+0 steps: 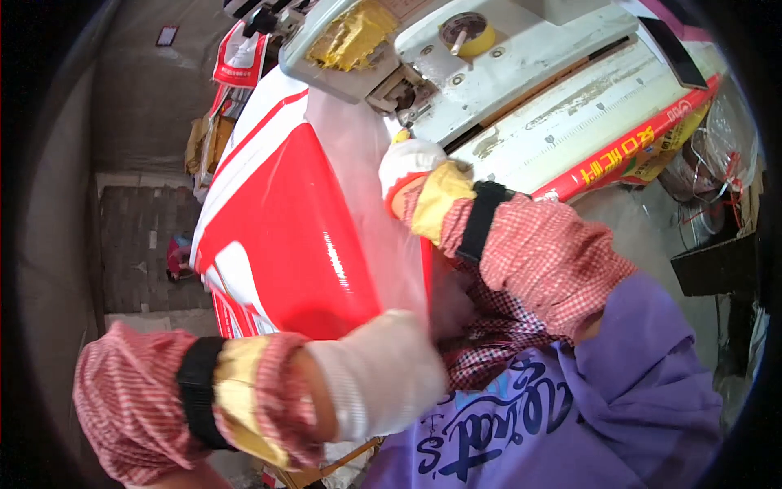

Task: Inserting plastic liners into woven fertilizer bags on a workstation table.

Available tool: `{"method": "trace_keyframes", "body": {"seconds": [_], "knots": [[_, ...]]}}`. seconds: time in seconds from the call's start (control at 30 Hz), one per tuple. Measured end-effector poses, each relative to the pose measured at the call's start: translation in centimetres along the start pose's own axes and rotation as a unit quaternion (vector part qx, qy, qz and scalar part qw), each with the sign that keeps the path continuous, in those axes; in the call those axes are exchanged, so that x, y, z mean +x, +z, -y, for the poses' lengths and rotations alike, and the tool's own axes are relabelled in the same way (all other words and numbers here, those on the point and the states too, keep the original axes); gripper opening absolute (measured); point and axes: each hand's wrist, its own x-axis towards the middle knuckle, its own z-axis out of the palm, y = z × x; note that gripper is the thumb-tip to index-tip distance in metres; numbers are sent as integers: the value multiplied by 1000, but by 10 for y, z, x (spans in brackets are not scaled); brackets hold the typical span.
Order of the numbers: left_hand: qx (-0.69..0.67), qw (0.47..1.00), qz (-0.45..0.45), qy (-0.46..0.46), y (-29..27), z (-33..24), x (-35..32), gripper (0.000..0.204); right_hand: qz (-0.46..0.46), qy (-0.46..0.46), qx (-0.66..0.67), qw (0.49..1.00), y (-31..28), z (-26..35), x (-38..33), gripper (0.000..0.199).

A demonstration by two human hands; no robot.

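Observation:
A large red and white plastic sack (285, 228) with a translucent film liner (350, 147) stretches from the sewing machine (505, 73) down toward me. My right hand (414, 167), in a white glove with a yellow fingertip, is closed at the liner's upper edge, just below the machine's presser foot (411, 102). White-gloved too, my left hand (387, 375) is at the sack's near end, close to my body. Motion smears its fingers, so its grip cannot be made out. Black straps circle both checked sleeves.
A roll of yellow tape (467, 34) lies on the machine bed. A dark flat phone-like slab (672, 53) rests at the far right of the table. Printed sacks (242, 61) are at the back left. A dark box (717, 265) and clear plastic bags (729, 138) are at the right.

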Motion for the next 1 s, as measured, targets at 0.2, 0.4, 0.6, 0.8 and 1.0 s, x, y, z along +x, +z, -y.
{"method": "trace_keyframes", "body": {"seconds": [0.2,0.4,0.6,0.8,1.0], "knots": [[-11,991,-58,-121,-50,49,-2,23,85,-84,-135,984,22,0,13,13],[135,915,-123,-361,-55,80,-88,24,159,-94,-60,981,-24,3,-4,11],[-18,989,-146,22,0,-17,-7,13,125,-101,9,987,-6,-7,-8,15],[-147,980,-103,-86,-33,9,37,18,35,81,-64,994,32,2,20,22],[-119,959,-241,-86,-27,61,-1,28,108,-78,59,989,-38,-25,-6,15]]}}
